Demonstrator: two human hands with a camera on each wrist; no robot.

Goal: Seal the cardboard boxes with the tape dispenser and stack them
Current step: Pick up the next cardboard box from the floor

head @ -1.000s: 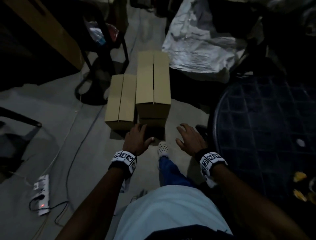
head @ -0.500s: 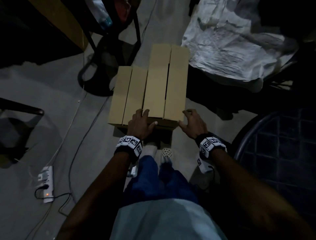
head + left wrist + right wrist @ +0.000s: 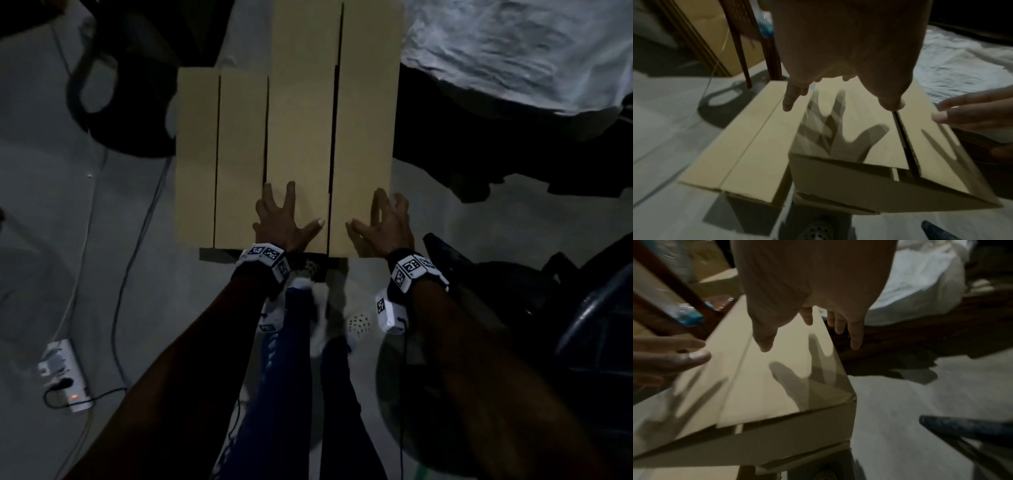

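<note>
— Floor? Room?

— Grey concrete floor, dim light, hard shadows. At the left, white power strip with a small orange lamp lit, thin dark cables trailing across the concrete. At the upper right, crumpled white sheet heaped over something dark. At the upper left, dark chair legs with a looped base on the floor; behind them, seen from the left wrist, a flat brown cardboard panel leaning upright. At the lower right, dark blue mesh seat, only partly in view.

— Boxes?

— Two long tan cardboard boxes side by side on the floor, touching. Taller box on the right, stacked on another box just showing beneath its near end, top flaps meeting at a dark open seam down the middle, no tape visible on it. Lower box on the left, flaps shut with a thin seam. Tape dispenser nowhere in view.

— Hands?

— Left hand over the left flap of the taller box, fingers spread, thumb out toward the seam. Right hand over the right flap near the outer edge, fingers spread and slightly bent. Holding nothing, either one. Firm contact with the cardboard hard to tell; shadows of both falling just beneath them.

— Below?

— Dark blue trousers and white perforated clogs at the near end of the boxes.
</note>
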